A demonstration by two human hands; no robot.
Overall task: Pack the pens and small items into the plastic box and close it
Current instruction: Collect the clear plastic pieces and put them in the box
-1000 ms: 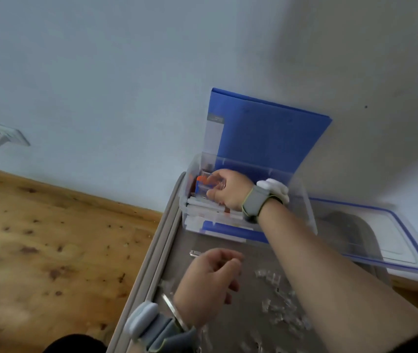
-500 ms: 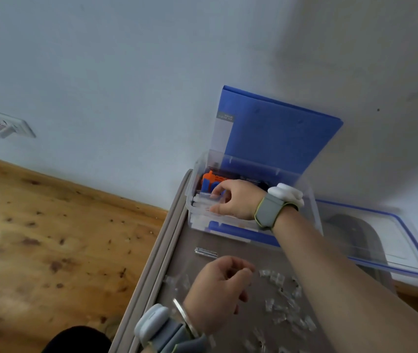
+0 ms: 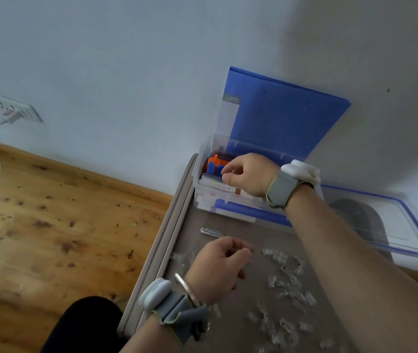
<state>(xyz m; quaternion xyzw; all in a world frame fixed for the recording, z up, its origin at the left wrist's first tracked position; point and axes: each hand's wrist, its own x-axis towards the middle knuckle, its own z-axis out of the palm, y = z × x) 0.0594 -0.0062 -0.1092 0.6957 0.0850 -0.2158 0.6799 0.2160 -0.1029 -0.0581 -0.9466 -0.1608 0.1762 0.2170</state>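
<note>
A clear plastic box (image 3: 202, 197) stands at the table's far edge against the wall. A blue folder (image 3: 284, 118) stands upright in it. Inside lie white pens (image 3: 211, 183) and an orange and blue item (image 3: 213, 164). My right hand (image 3: 249, 174) hovers over the box's left half, fingers curled inward, with nothing visible in them. My left hand (image 3: 219, 266) hangs in a loose fist above the table in front of the box; its palm is hidden. Small clear plastic pieces (image 3: 288, 284) lie scattered on the table. A short silvery item (image 3: 211, 232) lies just before the box.
The box's clear lid (image 3: 411, 225) with a blue rim lies to the right of the box. The grey table (image 3: 192, 225) ends at a raised left edge, with wooden floor (image 3: 50, 225) beyond. A wall socket (image 3: 12, 108) with a white cable is at far left.
My right hand has drawn back a little from the orange item, then curled its fingers over the pens. My left hand has stayed in its loose fist.
</note>
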